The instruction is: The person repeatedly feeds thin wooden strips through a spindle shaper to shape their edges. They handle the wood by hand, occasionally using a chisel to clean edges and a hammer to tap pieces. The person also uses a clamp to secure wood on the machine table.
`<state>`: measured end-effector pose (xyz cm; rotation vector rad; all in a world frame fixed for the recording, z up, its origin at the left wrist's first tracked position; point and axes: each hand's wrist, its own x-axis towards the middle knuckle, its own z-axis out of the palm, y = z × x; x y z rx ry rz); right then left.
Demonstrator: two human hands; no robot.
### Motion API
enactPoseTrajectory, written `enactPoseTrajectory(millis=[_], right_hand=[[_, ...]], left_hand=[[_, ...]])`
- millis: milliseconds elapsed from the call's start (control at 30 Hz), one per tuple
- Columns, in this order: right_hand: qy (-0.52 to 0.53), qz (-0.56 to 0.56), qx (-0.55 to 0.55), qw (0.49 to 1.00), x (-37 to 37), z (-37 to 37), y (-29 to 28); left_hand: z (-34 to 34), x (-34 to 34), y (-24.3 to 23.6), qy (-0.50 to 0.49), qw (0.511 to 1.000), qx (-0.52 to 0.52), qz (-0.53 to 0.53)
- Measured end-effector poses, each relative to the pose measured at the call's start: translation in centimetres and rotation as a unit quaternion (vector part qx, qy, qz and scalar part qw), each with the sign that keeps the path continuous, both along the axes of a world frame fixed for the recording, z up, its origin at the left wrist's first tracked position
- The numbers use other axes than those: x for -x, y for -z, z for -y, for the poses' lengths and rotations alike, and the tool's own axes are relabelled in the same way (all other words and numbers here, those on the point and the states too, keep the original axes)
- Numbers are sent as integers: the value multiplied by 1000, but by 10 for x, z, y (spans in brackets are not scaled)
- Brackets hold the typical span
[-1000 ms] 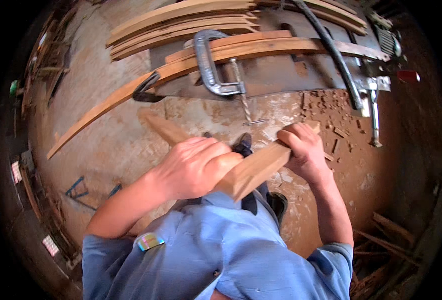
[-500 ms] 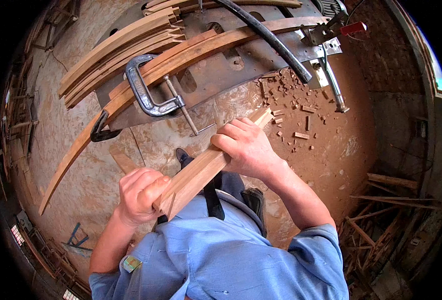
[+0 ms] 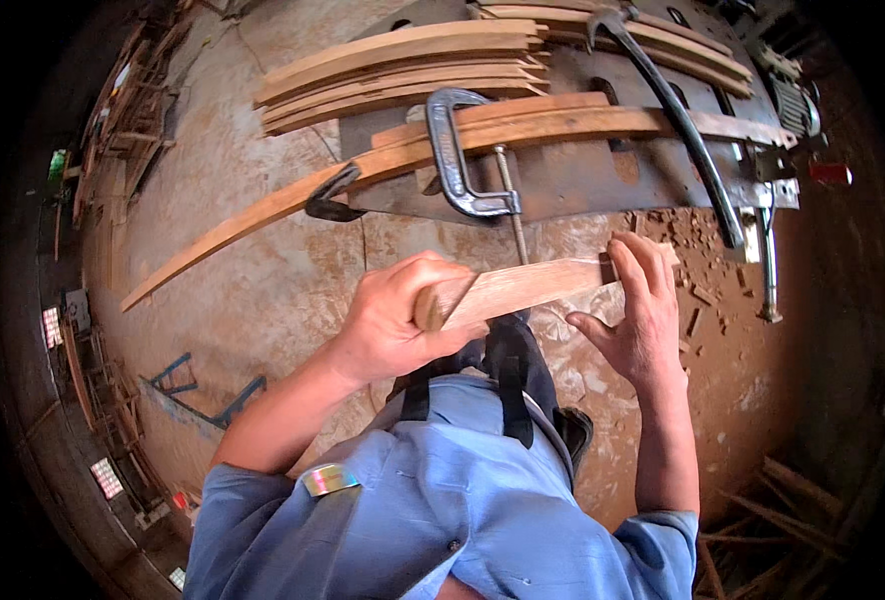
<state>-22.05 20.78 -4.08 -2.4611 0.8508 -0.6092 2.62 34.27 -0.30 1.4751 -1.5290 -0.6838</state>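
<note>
A light-brown wooden piece (image 3: 533, 288) lies crosswise in front of my body, its angled end at the left. My left hand (image 3: 393, 312) is wrapped round that left end. My right hand (image 3: 648, 315) is at the other end; its fingers rest over the wood's far side, while the thumb is spread away below it. Beyond my hands, a steel C-clamp (image 3: 448, 150) grips a long curved wooden strip (image 3: 253, 225) at the edge of a dark metal table (image 3: 563, 190).
Several stacked wooden strips (image 3: 403, 60) lie at the far left of the table, more (image 3: 643, 45) farther back. A long dark bar with a clawed end (image 3: 685, 130) crosses the right side. Wood offcuts (image 3: 698, 235) litter the floor. A blue metal frame (image 3: 203, 395) lies left.
The wooden piece has turned from slanting to nearly level and come farther right. My right hand has loosened from around it, thumb now apart. The view has swung left.
</note>
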Motion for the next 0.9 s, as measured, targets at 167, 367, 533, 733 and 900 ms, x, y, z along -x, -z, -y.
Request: enactPoseTrajectory(millis=[167,367,533,733,900], right_hand=[[-45,-11,25,999,-22,-4,-15],[-104,-76,-215,968,-29,-7,1],[-91,-103,-334,932,-32,-23,15],[-104,-129,-403,900,-34,-27,8],[-110,-146,-463,867,-32,-29,16]], left_hand=[[-6,-1,1,-3,997,-65,-45],[-5,-5,-25,8,976,-218,-21],[-8,-15,-13,-4,957,-277,-82],[-15,-35,-2,82,873,-378,-296],[-18,-33,10,62,831,-405,-377]])
